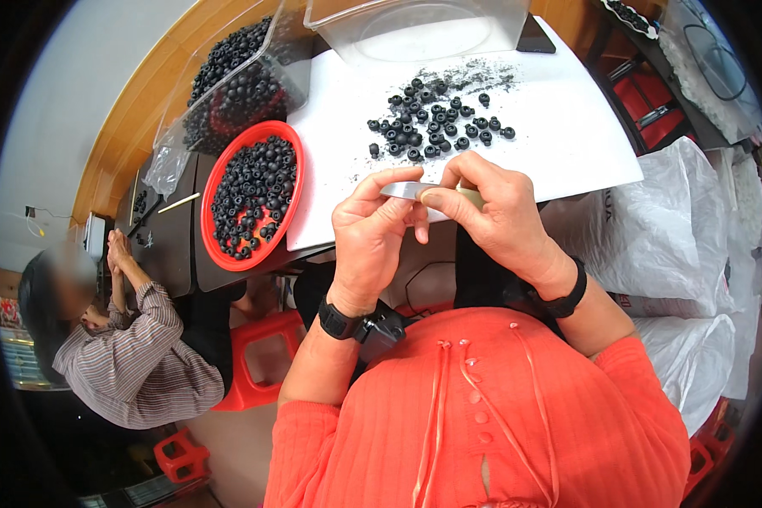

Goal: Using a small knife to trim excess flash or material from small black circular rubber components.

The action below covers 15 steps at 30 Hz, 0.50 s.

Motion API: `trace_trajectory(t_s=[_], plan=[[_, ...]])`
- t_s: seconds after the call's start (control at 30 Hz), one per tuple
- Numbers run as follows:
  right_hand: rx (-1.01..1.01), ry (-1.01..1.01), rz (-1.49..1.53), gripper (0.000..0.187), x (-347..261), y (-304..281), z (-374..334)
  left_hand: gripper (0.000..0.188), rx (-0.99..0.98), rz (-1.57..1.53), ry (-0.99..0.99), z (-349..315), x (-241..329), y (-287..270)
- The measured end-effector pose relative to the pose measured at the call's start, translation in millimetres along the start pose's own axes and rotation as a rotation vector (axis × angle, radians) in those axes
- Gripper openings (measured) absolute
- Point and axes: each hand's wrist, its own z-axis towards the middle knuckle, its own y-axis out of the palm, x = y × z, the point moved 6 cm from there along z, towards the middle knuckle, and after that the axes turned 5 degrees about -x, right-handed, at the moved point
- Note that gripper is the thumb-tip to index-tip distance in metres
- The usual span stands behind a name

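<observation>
My right hand (501,213) is closed round a small knife (402,190), its short grey blade pointing left and a bit of pale handle showing. My left hand (371,233) meets the blade with thumb and forefinger bent in a pinch. Whatever those fingers hold is hidden behind the blade and fingertips. Just beyond both hands, a loose group of small black round parts with holes (434,127) lies on the white board (559,127). To the left, a red round basin (294,182) holds many more of these black parts.
A clear plastic bin (292,72) heaped with black parts stands behind the basin. Another clear tub (415,38) sits at the board's far edge, near black crumbs (474,76). White plastic sacks (652,229) stand at right. A co-worker in a striped shirt (144,364) sits at left.
</observation>
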Motion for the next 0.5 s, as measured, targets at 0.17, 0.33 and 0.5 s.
trace_trajectory(t_s=[0.17,0.33,0.5], plan=[[0.013,0.059,0.116,0.03,3.5,6.8,2.3,0.023,-0.036,-0.062,-0.03,-7.3,-12.7,4.4],[0.05,0.146,0.155,0.031,8.0,7.6,5.6,0.017,-0.016,-0.139,-0.056,-4.5,-13.3,17.5],[-0.08,0.149,0.274,0.029,4.5,9.3,2.4,0.015,-0.075,-0.206,-0.072,-5.6,-18.4,7.5]])
